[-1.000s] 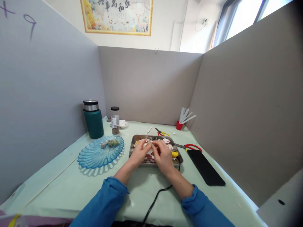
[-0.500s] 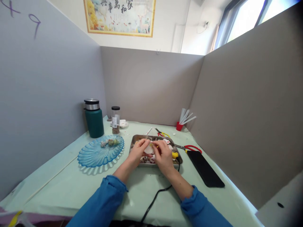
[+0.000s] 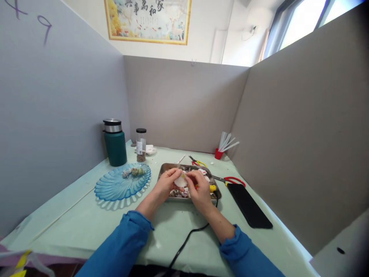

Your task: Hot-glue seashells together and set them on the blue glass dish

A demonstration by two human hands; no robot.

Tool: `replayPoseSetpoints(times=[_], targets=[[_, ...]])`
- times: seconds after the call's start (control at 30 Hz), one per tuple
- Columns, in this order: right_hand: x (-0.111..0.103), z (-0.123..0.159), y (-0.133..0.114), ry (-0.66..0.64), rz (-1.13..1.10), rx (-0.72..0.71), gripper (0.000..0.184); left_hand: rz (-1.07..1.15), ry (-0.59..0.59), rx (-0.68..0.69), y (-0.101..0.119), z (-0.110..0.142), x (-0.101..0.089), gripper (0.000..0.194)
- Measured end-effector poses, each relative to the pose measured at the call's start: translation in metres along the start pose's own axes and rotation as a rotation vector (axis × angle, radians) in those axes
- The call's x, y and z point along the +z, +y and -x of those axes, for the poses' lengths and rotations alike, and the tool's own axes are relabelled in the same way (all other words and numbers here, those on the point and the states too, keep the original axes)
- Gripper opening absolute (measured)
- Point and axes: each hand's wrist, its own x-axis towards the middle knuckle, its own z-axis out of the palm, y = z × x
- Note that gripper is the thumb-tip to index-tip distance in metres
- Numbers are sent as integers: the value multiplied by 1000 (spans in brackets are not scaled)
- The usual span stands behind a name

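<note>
Over a metal tray (image 3: 170,166) of shells, my left hand (image 3: 167,184) is closed on a white scallop shell (image 3: 181,181), which shows a small yellowish spot near its top. My right hand (image 3: 199,187) pinches at the shell's upper right edge; whether a small piece sits between those fingertips cannot be made out. Just right of that hand lies a yellow tool (image 3: 212,188), probably a glue gun, partly hidden, with a black cord (image 3: 191,231) running toward me. Several shells (image 3: 179,193) lie in the tray beneath my hands.
On the left are a blue scalloped plate (image 3: 115,188) with a beaded piece (image 3: 135,172), a green bottle (image 3: 115,148) and a clear jar (image 3: 141,146). To the right lie a black phone (image 3: 249,206), red-handled scissors (image 3: 235,181), small pliers (image 3: 198,162) and a red cup (image 3: 218,154) of white sticks.
The shell has been turned so its broad white face shows between my hands. Both hands stay over the tray. The view has shifted slightly.
</note>
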Motion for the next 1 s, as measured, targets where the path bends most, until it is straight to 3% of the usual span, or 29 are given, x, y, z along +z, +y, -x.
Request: replayPoseSetpoints(times=[0.23,0.47,0.7,1.0], targets=[[1,-1,1,-7,-21,-1,9,-9,39,-46,0,-2,4,33],[1,-4,4,30,-4,56,10,-9,137,2,-3,-3,5,28],[2,-4,3,80,13,124,8,-49,91,45,-4,0,6,40],[5,-2,7,133,-72,176,9,39,105,-18,-5,-3,2,43]])
